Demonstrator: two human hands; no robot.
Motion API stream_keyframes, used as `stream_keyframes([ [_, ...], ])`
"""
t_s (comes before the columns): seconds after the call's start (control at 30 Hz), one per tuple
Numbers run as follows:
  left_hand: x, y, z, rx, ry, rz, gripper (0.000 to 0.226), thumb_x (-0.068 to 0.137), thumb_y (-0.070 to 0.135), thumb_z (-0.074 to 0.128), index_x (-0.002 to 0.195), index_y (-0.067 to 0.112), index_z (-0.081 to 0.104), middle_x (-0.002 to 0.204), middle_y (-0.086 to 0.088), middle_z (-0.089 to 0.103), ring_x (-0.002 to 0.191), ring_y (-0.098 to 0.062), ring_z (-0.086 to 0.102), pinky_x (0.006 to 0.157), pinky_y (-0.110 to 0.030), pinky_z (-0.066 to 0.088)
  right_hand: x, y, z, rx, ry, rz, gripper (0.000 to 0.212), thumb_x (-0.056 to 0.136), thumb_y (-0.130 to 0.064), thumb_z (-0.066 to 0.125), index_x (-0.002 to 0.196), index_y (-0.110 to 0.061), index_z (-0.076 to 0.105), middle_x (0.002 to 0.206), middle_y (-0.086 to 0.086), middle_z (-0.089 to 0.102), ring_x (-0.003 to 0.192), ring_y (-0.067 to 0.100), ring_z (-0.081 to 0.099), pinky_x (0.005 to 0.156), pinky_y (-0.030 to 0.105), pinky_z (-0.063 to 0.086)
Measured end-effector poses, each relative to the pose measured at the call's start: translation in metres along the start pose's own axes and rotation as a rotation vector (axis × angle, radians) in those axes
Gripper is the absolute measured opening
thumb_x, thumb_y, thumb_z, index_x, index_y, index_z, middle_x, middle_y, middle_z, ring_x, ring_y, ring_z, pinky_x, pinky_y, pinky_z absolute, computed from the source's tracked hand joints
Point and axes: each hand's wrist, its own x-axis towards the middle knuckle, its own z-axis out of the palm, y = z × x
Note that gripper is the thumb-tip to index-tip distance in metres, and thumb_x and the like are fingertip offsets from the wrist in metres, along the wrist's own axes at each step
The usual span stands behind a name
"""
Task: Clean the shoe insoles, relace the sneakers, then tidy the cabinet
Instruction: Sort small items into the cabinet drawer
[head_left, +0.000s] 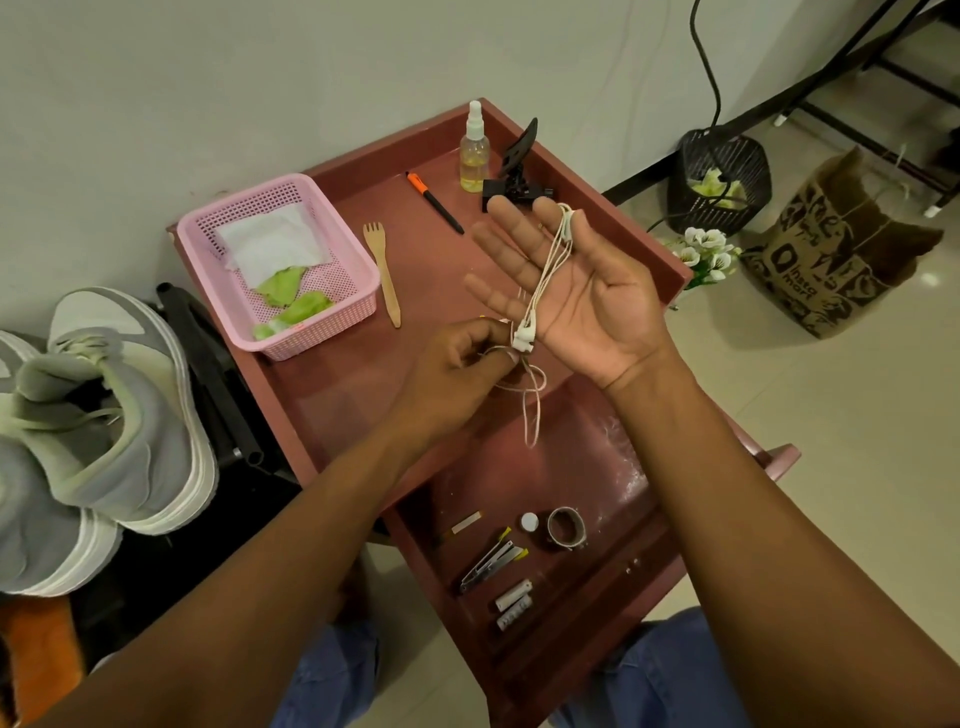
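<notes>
The right hand is lying open, palm up, above the cabinet's surface, white earphone cable draped over its fingers; the left hand is pinching the cable's lower end. Grey sneakers are sitting left.

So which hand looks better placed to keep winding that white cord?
Probably the left hand. Its fingers pinch the loose end of the white earphone cord. The right hand is spread flat, palm up, serving as the spool, with the cord looped over its fingers.
</notes>
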Motion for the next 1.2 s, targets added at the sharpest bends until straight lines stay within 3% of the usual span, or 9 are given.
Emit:
stream_keyframes([
  [0.17, -0.006, 0.007, -0.001, -0.039, -0.086, -0.055, 0.019, 0.100, 0.012, 0.063, 0.091, -0.001, 0.073, 0.091, -0.032, 0.071, 0.082, -0.040, 0.069, 0.078, -0.040, 0.053, 0.001, -0.009, -0.003, -0.022, 0.061, -0.104, 0.036, 0.114, -0.031, 0.028, 0.123, -0.012, 0.057, 0.150, 0.018, 0.051, 0.148, 0.037, 0.040, 0.124, 0.062, 0.017],
  [0.3, -0.011, 0.011, -0.003, -0.024, -0.221, -0.105, 0.023, 0.093, 0.026, 0.070, 0.079, 0.009, 0.076, 0.076, -0.017, 0.070, 0.074, -0.032, 0.056, 0.065, -0.034, 0.043, -0.001, -0.018, -0.007, -0.176, 0.157, -0.190, 0.030, 0.112, -0.030, 0.034, 0.120, -0.014, 0.058, 0.149, 0.022, 0.053, 0.140, 0.036, 0.051, 0.123, 0.058, 0.026],
  [0.37, -0.012, 0.012, -0.009, -0.070, -0.272, -0.122, 0.022, 0.084, 0.031, 0.072, 0.073, 0.013, 0.076, 0.086, -0.026, 0.071, 0.076, -0.032, 0.054, 0.067, -0.037, 0.039, -0.001, -0.017, -0.008, -0.454, 0.271, -0.213, 0.027, 0.113, -0.031, 0.034, 0.120, -0.015, 0.055, 0.138, 0.020, 0.063, 0.128, 0.034, 0.062, 0.119, 0.053, 0.037],
  [0.43, -0.012, 0.015, -0.018, -0.139, -0.302, -0.128, 0.026, 0.081, 0.034, 0.071, 0.074, 0.009, 0.075, 0.100, -0.043, 0.063, 0.080, -0.036, 0.052, 0.069, -0.041, 0.038, 0.000, -0.012, -0.006, -0.766, 0.368, -0.223, 0.026, 0.113, -0.026, 0.034, 0.120, -0.012, 0.054, 0.121, 0.020, 0.072, 0.110, 0.033, 0.072, 0.102, 0.044, 0.053],
  [0.5, -0.010, 0.017, -0.028, -0.210, -0.292, -0.084, 0.028, 0.082, 0.031, 0.067, 0.080, 0.004, 0.076, 0.104, -0.040, 0.065, 0.089, -0.037, 0.058, 0.081, -0.042, 0.046, -0.002, -0.005, -0.003, -1.020, 0.395, -0.196, 0.022, 0.112, -0.020, 0.038, 0.121, -0.007, 0.054, 0.106, 0.022, 0.075, 0.090, 0.030, 0.077, 0.078, 0.032, 0.060],
  [0.67, -0.003, 0.023, -0.045, -0.502, -0.104, -0.045, 0.019, 0.092, 0.022, 0.061, 0.087, 0.007, 0.071, 0.088, -0.012, 0.067, 0.084, -0.024, 0.065, 0.088, -0.037, 0.052, -0.007, 0.010, -0.001, -1.297, 0.311, 0.059, 0.020, 0.111, -0.029, 0.042, 0.117, -0.014, 0.053, 0.075, 0.014, 0.072, 0.043, 0.022, 0.056, 0.041, 0.027, 0.041],
  [0.97, 0.004, 0.024, -0.058, -0.795, 0.184, -0.112, 0.030, 0.107, 0.034, 0.050, 0.084, 0.018, 0.060, 0.058, 0.007, 0.032, 0.053, -0.008, 0.033, 0.059, -0.023, 0.040, -0.010, 0.004, -0.001, -0.952, 0.043, 0.359, 0.045, 0.107, -0.043, 0.048, 0.098, -0.004, 0.070, 0.049, 0.000, 0.027, 0.041, 0.013, 0.015, 0.044, 0.028, 0.010],
  [1.07, 0.007, 0.017, -0.060, -0.640, 0.347, -0.129, 0.032, 0.107, 0.035, 0.051, 0.080, 0.019, 0.058, 0.055, 0.006, 0.032, 0.050, -0.009, 0.032, 0.056, -0.024, 0.039, -0.012, -0.004, 0.001, -0.717, -0.075, 0.391, 0.039, 0.109, -0.035, 0.045, 0.094, -0.005, 0.066, 0.046, -0.003, 0.023, 0.038, 0.010, 0.014, 0.043, 0.028, 0.009],
  [1.2, 0.009, 0.006, -0.054, -0.149, 0.470, -0.104, 0.036, 0.106, 0.032, 0.054, 0.076, 0.015, 0.065, 0.052, 0.001, 0.043, 0.048, -0.014, 0.040, 0.056, -0.029, 0.040, -0.014, -0.016, 0.004, -0.365, -0.219, 0.345, 0.039, 0.107, -0.037, 0.037, 0.095, -0.008, 0.062, 0.046, -0.006, 0.022, 0.036, 0.005, 0.009, 0.042, 0.027, 0.007],
])
